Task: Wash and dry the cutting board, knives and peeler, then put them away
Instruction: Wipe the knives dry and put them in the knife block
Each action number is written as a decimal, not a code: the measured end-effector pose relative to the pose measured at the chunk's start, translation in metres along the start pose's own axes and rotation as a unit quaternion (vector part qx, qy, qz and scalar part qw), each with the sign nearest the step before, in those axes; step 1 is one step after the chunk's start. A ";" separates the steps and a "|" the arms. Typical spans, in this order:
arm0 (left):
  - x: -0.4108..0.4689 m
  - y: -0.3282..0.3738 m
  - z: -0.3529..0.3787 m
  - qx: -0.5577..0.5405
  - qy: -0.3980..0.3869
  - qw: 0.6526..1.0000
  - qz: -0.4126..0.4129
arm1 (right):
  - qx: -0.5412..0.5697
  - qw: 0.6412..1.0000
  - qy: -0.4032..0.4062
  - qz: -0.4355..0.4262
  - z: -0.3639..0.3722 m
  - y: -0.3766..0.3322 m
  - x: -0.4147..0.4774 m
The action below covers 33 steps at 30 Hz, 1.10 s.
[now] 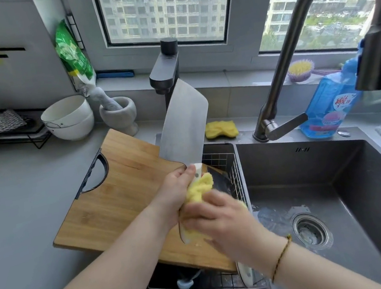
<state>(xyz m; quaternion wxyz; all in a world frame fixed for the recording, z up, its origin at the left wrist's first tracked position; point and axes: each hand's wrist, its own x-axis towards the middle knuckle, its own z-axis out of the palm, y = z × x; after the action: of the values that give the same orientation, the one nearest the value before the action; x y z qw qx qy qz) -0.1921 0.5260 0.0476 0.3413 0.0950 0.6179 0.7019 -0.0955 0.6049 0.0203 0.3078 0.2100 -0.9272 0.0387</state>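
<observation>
A wide steel cleaver [182, 123] points up and away over the counter, its white handle gripped in my left hand [175, 192]. My right hand [220, 216] presses a yellow cloth [199, 187] around that handle, just below the left hand. Under both hands lies the wooden cutting board [120, 192], slanted across the counter and the wire dish rack [234, 170]. A pale blue peeler-like tool [186, 283] lies in the rack beneath the board's near corner.
The dark sink basin [351, 169] with its drain is on the right, under a tall black faucet [291, 30]. A yellow sponge [220, 129], blue detergent bottle [327, 104], stacked white bowls [69, 118] and stone mortar [119, 113] line the back.
</observation>
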 end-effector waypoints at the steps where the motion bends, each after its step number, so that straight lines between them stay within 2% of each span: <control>1: 0.000 0.001 0.000 -0.002 0.000 1.000 0.005 | -0.006 1.000 0.014 0.004 -0.003 0.008 0.005; 7: 0.001 0.007 -0.005 -0.041 0.004 0.999 0.012 | -0.006 0.996 0.064 0.058 0.004 0.022 0.016; 10: 0.001 0.010 -0.005 -0.075 0.019 0.997 0.013 | 0.011 0.989 0.098 0.111 0.013 0.010 0.017; 13: 0.001 0.011 -0.007 -0.064 0.041 0.997 0.006 | 0.022 0.991 0.072 0.109 0.019 -0.009 0.006; 17: 0.000 0.004 -0.008 -0.023 0.053 0.998 0.003 | 0.037 0.998 -0.006 0.052 0.023 -0.019 -0.017; 19: -0.002 0.003 -0.009 -0.001 0.053 0.999 0.008 | 0.069 0.997 -0.017 0.027 0.019 -0.017 -0.023; 20: -0.003 0.003 -0.009 0.004 0.050 0.999 0.011 | 0.095 0.995 -0.010 0.036 0.017 -0.014 -0.025; 22: -0.005 0.003 -0.012 0.021 0.041 0.999 0.019 | 0.152 0.980 0.034 0.121 0.009 -0.006 -0.025; 24: -0.009 0.004 -0.018 0.042 0.030 0.998 0.026 | 0.217 0.934 0.106 0.264 -0.006 0.004 -0.016; 27: -0.019 0.004 -0.026 0.047 0.011 0.999 0.021 | 0.323 0.818 0.141 0.454 -0.027 0.022 0.008; 30: -0.034 0.004 -0.032 0.059 -0.004 0.998 0.023 | 0.365 0.746 0.115 0.545 -0.034 0.039 0.029; 33: -0.052 0.003 -0.037 0.059 -0.031 0.998 0.006 | 0.485 0.613 0.090 0.617 -0.028 0.042 0.043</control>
<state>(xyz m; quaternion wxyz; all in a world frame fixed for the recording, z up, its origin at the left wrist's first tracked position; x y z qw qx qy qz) -0.1748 0.4653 0.0568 0.3500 0.1406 0.6470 0.6626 -0.1281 0.6336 0.0707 0.1468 -0.2976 -0.6518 0.6819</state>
